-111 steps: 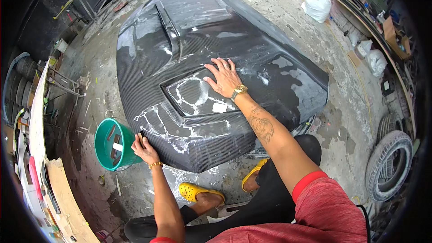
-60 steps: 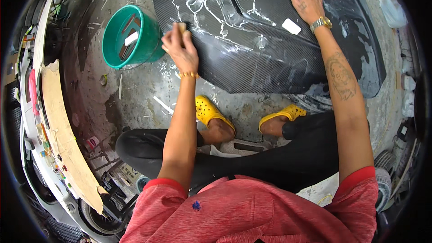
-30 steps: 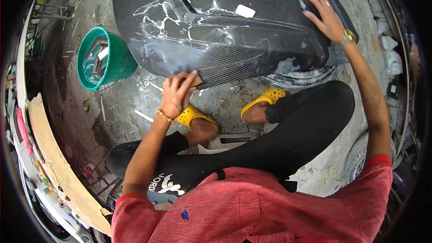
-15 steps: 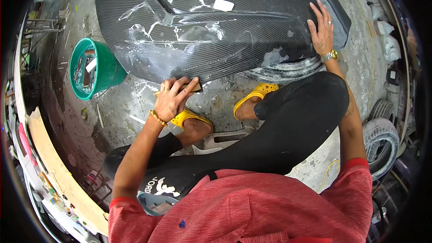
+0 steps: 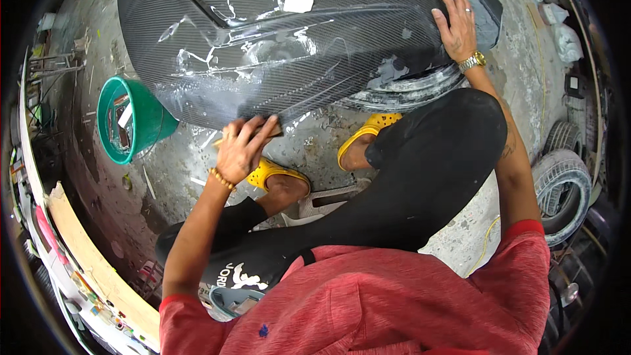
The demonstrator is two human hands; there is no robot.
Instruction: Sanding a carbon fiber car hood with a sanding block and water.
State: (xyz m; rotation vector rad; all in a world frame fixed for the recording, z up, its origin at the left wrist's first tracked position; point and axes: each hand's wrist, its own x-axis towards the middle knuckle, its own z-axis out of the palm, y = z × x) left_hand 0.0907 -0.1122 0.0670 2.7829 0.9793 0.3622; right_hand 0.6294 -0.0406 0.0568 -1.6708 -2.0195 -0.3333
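Note:
A glossy black carbon-fibre car hood (image 5: pixel 282 85), wet in patches with whitish streaks, lies before me on a tyre (image 5: pixel 407 92). At its near edge, my left hand (image 5: pixel 242 150) grips a small dark sanding block (image 5: pixel 275 131), pressing it along the rim. Part of the block is hidden under the fingers. My right hand (image 5: pixel 455 23) rests flat on the hood's right end, fingers spread, holding nothing. On the hood's upper surface sits a white rounded bar (image 5: pixel 298 4), out of reach of both hands.
A green bucket (image 5: pixel 158 118) of water with several pads stands left of the hood. My feet in yellow clogs (image 5: pixel 279 172) are under the near edge. A grey container (image 5: pixel 233 301) is by my left thigh. Tyres (image 5: pixel 562 197) lie at the right, a wooden board (image 5: pixel 98 263) at the left.
The view has shifted a little, so the hood appears farther left and the bucket lower. Both hands remain on the hood; my left hand keeps hold of the sanding block.

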